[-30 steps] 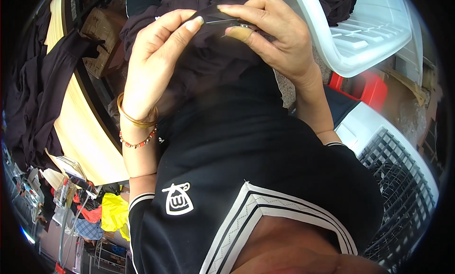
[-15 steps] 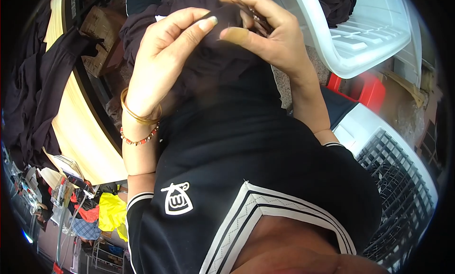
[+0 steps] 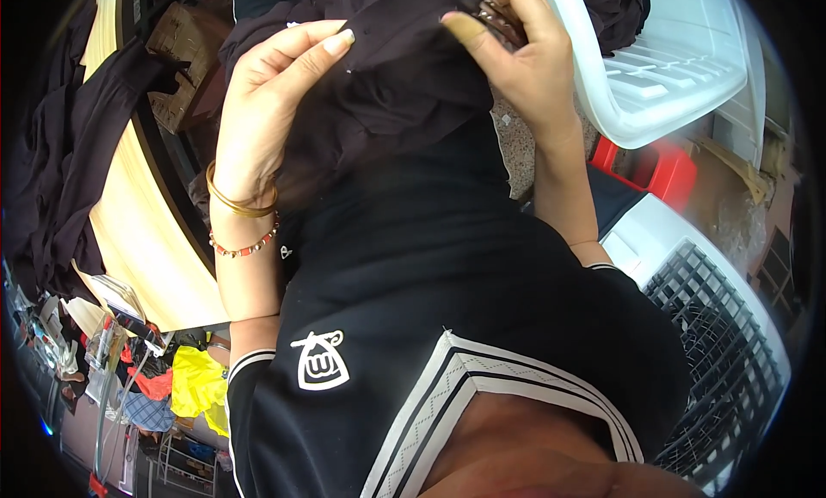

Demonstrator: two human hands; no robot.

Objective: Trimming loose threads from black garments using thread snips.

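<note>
A dark brown-purple garment (image 3: 370, 111) lies bunched over my lap, with a flat band of it stretched up between my hands. My left hand (image 3: 275, 85) is closed on the band's edge, thumb against fingers. Small dark dots show on the band near that thumb. My right hand (image 3: 533, 68) is at the other end of the band, its fingers curled around thread snips (image 3: 499, 20), mostly hidden in the palm. A yellowish covering wraps the right thumb, which is beside the cloth. Whether that hand also grips the cloth is unclear.
A light wooden table (image 3: 142, 248) at left carries more dark garments (image 3: 69, 162). At right stand a pale plastic chair (image 3: 645, 119) with dark cloth on it, a red plastic stool (image 3: 671, 175) and a white-framed fan (image 3: 714, 343). A cardboard box (image 3: 176, 63) is beyond the table.
My hands have drawn apart, the left moving left and the right moving right. The cloth band between them is now spread wider, and the snips' pointed tips have swung out of sight.
</note>
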